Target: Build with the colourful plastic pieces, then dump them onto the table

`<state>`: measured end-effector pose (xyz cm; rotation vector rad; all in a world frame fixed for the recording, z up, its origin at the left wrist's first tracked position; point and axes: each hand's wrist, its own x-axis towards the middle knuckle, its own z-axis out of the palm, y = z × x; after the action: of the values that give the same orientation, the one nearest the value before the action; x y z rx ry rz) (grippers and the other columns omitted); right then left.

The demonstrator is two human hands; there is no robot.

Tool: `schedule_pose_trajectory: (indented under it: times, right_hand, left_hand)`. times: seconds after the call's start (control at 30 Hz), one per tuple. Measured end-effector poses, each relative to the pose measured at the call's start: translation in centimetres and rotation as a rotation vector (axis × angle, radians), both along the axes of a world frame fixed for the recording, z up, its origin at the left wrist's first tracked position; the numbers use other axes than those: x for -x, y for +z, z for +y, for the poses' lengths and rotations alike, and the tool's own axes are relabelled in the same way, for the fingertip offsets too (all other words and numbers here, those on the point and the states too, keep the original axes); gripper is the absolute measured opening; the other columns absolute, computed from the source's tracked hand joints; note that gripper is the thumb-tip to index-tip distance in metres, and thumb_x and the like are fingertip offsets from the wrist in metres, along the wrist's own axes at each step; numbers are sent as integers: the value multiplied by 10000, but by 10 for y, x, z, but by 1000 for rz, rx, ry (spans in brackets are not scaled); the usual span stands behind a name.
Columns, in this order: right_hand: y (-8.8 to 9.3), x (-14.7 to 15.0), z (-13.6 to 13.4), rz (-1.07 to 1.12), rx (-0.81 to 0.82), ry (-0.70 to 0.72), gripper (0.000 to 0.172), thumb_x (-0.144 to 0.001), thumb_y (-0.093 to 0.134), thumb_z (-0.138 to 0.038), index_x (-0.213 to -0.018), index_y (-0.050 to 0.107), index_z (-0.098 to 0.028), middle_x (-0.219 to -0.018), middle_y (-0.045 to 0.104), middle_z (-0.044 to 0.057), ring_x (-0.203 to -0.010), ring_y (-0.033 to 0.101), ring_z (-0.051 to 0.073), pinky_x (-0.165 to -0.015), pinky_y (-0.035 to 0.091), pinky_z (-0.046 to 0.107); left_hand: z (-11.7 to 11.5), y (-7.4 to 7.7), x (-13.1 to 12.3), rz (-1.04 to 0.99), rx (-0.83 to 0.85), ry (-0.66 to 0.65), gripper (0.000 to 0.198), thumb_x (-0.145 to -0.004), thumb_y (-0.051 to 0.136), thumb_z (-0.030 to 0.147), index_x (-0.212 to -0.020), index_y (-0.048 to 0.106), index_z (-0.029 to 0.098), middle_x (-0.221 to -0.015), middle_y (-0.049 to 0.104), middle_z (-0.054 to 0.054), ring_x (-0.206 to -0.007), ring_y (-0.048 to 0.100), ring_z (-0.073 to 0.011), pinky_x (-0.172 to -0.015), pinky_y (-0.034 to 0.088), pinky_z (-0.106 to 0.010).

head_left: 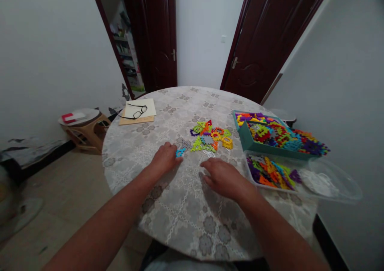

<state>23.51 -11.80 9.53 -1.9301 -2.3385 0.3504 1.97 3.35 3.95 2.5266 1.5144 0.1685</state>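
Observation:
My left hand (164, 158) is closed at the fingertips on a small bright blue openwork plastic building piece (180, 152), low over the table. To its right, my right hand (222, 176) hovers near the tabletop with thumb and forefinger apart and nothing visible between them. Just beyond both hands lies a loose pile of interlocking plastic pieces (207, 139) in lime green, orange, yellow, purple, red and grey. A few white openwork pieces (210, 154) lie at the pile's near edge, closest to my right hand.
A patterned cloth covers the round table (180, 207). On the right stand a teal box (247, 139) and a clear plastic tub (250, 171), both full of colourful pieces, with a clear lid (348, 187) holding white pieces. Eyeglasses (138, 113) rest on papers (151, 105) at the far left.

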Motion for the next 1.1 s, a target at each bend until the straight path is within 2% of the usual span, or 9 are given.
schedule_pose_trajectory:
  times: [0.13, 0.27, 0.33, 0.43, 0.53, 0.63, 0.77, 0.9, 1.1]
  right_hand:
    - [-29, 2, 46, -59, -121, -99, 356, -1050, 495, -216, -1338, 698, -163, -1347, 688, 162, -1292, 604, 274, -1095, 472, 375]
    - [-58, -1, 74, -78, -279, -163, 410, -1058, 488, -212, -1434, 651, -197, -1517, 591, 159, -1426, 484, 304, -1184, 403, 441]
    - [-70, -1, 81, -71, -328, -174, 424, -1057, 504, -232, -1461, 635, -222, -1578, 543, 154, -1476, 432, 336, -1207, 374, 498]
    - [-81, -2, 85, -41, -365, -183, 409, -1049, 530, -248, -1442, 644, -237, -1614, 508, 156, -1536, 362, 368, -1232, 320, 569]
    - [-85, -6, 82, -31, -372, -158, 305, -1032, 563, -258, -1300, 699, -208, -1592, 530, 159, -1556, 333, 378, -1241, 292, 590]
    - [-85, -10, 73, -38, -398, -123, 257, -1012, 607, -289, -1223, 698, -174, -1571, 546, 174, -1558, 329, 381, -1254, 276, 578]
    - [-85, -13, 66, -47, -390, -21, 246, -1042, 577, -262, -1244, 680, -168, -1431, 650, 166, -1460, 452, 333, -1249, 292, 522]
    - [-85, -14, 73, -56, -325, 25, 190, -1081, 539, -254, -1146, 705, -189, -1237, 720, 124, -1212, 586, 278, -1101, 416, 417]
    - [-85, -14, 79, -44, -356, 3, 256, -1117, 480, -260, -1041, 717, -198, -1042, 731, 102, -1052, 601, 250, -958, 440, 350]
  left_hand:
    - [-1, -1, -2, -7, 38, 15, 246, -942, 674, 346, -1131, 691, 191, -1160, 667, -138, -1069, 659, -298, -898, 503, -372]
    - [-5, -11, 3, -205, 24, 11, 228, -891, 696, 243, -1112, 650, 215, -1130, 632, -94, -1055, 629, -258, -893, 502, -351]
    - [-8, -16, 4, -365, -20, -85, 245, -879, 653, 160, -1115, 632, 225, -1133, 604, -71, -1040, 616, -229, -909, 508, -346]
    - [-11, -23, 1, -551, -35, -286, 368, -895, 583, 96, -1232, 613, 240, -1097, 605, -44, -993, 616, -201, -902, 520, -344]
    - [-14, -29, -6, -615, -13, -404, 364, -927, 590, 114, -1265, 625, 245, -1026, 638, -27, -941, 626, -191, -876, 526, -336]
    - [-15, -32, -10, -620, -11, -435, 183, -930, 622, 134, -1081, 670, 225, -974, 663, -26, -917, 628, -194, -867, 520, -333]
    - [-13, -31, -7, -603, -16, -469, 81, -952, 622, 169, -989, 673, 219, -958, 682, -36, -930, 624, -207, -876, 506, -343]
    - [-11, -27, -4, -589, -30, -480, 74, -976, 609, 196, -972, 682, 214, -950, 674, -45, -941, 616, -213, -894, 499, -358]
    - [-12, -26, -7, -599, 45, -474, 122, -975, 573, 184, -1009, 682, 228, -976, 666, -40, -915, 632, -195, -859, 519, -338]
